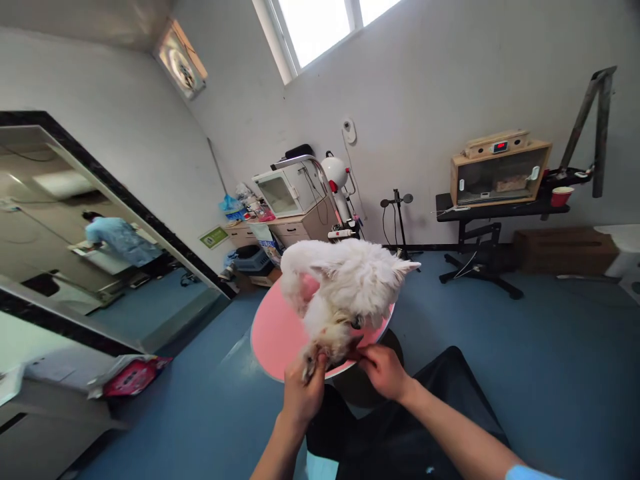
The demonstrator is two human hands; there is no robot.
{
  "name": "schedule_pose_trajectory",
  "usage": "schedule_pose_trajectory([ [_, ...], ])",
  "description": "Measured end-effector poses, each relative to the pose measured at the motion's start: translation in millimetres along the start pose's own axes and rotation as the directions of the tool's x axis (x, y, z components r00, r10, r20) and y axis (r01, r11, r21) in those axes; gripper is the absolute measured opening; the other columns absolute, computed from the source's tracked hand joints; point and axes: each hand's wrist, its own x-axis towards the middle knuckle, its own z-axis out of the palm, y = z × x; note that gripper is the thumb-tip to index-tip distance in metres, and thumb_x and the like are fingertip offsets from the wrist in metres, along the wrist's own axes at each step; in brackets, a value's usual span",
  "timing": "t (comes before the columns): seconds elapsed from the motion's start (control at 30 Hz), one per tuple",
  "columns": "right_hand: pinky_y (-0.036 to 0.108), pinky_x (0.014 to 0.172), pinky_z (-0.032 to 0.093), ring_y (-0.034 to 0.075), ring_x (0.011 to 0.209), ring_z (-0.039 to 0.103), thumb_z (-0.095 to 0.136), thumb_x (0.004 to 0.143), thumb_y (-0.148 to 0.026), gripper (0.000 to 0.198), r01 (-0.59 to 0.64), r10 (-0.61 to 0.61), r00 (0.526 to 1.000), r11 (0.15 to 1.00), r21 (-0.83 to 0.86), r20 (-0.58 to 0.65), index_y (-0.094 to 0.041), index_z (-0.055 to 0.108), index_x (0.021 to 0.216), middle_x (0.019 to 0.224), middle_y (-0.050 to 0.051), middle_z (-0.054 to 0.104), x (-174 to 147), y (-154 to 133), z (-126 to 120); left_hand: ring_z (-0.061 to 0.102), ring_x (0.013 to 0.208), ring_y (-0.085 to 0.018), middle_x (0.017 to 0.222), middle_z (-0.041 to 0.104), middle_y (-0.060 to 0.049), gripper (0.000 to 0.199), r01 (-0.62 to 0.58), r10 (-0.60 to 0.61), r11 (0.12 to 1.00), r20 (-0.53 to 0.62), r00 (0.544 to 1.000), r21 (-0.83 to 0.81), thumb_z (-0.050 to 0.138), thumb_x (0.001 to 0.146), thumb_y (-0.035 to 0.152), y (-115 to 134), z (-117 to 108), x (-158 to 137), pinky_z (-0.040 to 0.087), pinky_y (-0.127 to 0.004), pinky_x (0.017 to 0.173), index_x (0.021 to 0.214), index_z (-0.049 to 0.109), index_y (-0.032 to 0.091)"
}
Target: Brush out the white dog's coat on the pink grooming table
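A fluffy white dog (pixel 360 280) stands or crouches on a round pink table (pixel 275 333), its head lowered toward me. My left hand (pixel 305 387) is closed around the dog's front paw (pixel 316 357) at the near edge of the table, thumb on top. My right hand (pixel 385 373) is just to the right of that paw, close below the dog's muzzle. Its fingers are pinched together near a small dark shape, too blurred to identify. The dog's face points down toward both hands.
A black drape or apron (pixel 400 433) covers my lap. Behind the dog are a white cabinet (pixel 280 193) and a stand-mounted dryer (pixel 336 172). A wooden box with a glass front (pixel 500 177) sits on a black table at right. A mirror (pixel 150 280) reflects a person in blue.
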Motion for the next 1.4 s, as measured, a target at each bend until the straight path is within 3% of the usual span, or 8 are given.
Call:
schedule_pose_trajectory([
  [0.63,0.032,0.084,0.047,0.023,0.097,0.064,0.055,0.087,-0.034,0.02,-0.108,0.095,0.992,0.98,0.167,0.083,-0.024,0.072,0.091,0.094,0.005,0.073,5.8,22.1,22.4,0.055,0.047,-0.012,0.052,0.061,-0.001,0.028,0.036,-0.036,0.999,-0.025,0.999,0.005,0.05,0.087,0.029,-10.4,-3.6,-13.6,0.045,-0.021,0.05,0.063,0.061,0.018],
  [0.73,0.028,0.063,0.045,0.018,0.067,0.058,0.058,0.082,-0.049,0.034,-0.36,0.329,0.93,0.903,0.236,0.164,-0.02,0.06,0.065,0.065,0.002,0.062,-6.4,36.5,29.0,0.062,0.055,-0.015,0.06,0.067,-0.004,0.028,0.048,-0.047,0.998,0.028,0.999,-0.031,0.049,0.087,0.031,-17.1,0.7,-17.6,0.052,-0.024,0.058,0.068,0.065,0.018],
  [0.87,0.023,0.043,0.031,0.009,0.041,0.035,0.055,0.071,-0.076,0.056,-0.511,0.449,0.859,0.738,0.441,0.244,-0.022,0.044,0.064,0.047,-0.007,0.038,-65.2,34.2,43.1,0.065,0.109,-0.025,0.12,0.068,-0.015,0.031,0.025,-0.001,0.991,0.186,0.982,-0.13,0.052,0.086,0.028,-31.6,31.0,-43.6,0.055,-0.038,0.092,0.108,0.07,0.017],
  [0.97,0.023,0.046,0.036,0.01,0.047,0.044,0.055,0.07,-0.081,0.06,-0.508,0.562,0.801,0.458,0.729,0.205,-0.022,0.049,0.077,0.057,-0.003,0.05,-98.6,13.6,41.5,0.057,0.124,-0.025,0.141,0.053,-0.017,0.043,0.002,0.048,0.976,0.223,0.974,-0.217,0.046,0.084,0.017,-33.9,64.7,-70.3,0.052,-0.042,0.098,0.124,0.062,0.016],
  [1.1,0.024,0.048,0.039,0.012,0.049,0.05,0.061,0.067,-0.079,0.066,-0.524,0.542,0.796,0.395,0.754,0.27,-0.02,0.058,0.096,0.061,0.0,0.058,-83.1,-11.7,16.4,0.045,0.135,-0.027,0.141,0.054,-0.014,0.042,0.047,0.096,0.915,0.331,0.939,-0.4,0.046,0.085,0.015,-25.6,85.3,-91.3,0.041,-0.046,0.109,0.124,0.062,0.019],
  [1.17,0.024,0.047,0.038,0.011,0.048,0.049,0.068,0.064,-0.075,0.063,-0.551,0.54,0.795,0.454,0.7,0.276,-0.018,0.062,0.091,0.06,0.0,0.059,-64.3,-15.6,4.7,0.045,0.135,-0.028,0.14,0.054,-0.014,0.045,0.191,0.034,0.807,0.366,0.93,-0.559,0.054,0.085,0.021,-23.4,85.7,-96.1,0.036,-0.048,0.112,0.13,0.058,0.021],
  [1.27,0.023,0.047,0.039,0.011,0.052,0.051,0.077,0.06,-0.066,0.056,-0.535,0.639,0.759,0.498,0.683,0.128,-0.017,0.064,0.083,0.069,0.002,0.065,-49.2,-13.6,-1.0,0.06,0.117,-0.028,0.127,0.064,-0.015,0.054,0.476,-0.333,0.419,0.356,0.873,-0.773,0.067,0.079,0.037,-24.8,90.7,-100.2,0.047,-0.043,0.099,0.129,0.055,0.021],
  [1.4,0.025,0.052,0.044,0.013,0.059,0.056,0.085,0.053,-0.059,0.054,-0.41,0.738,0.673,0.417,0.811,-0.04,-0.018,0.061,0.078,0.071,0.002,0.064,-59.0,-9.3,6.4,0.064,0.065,-0.016,0.073,0.07,-0.006,0.034,0.646,-0.675,-0.046,0.5,0.542,-0.762,0.077,0.067,0.044,-21.6,113.6,-91.6,0.052,-0.027,0.067,0.079,0.068,0.013],
])
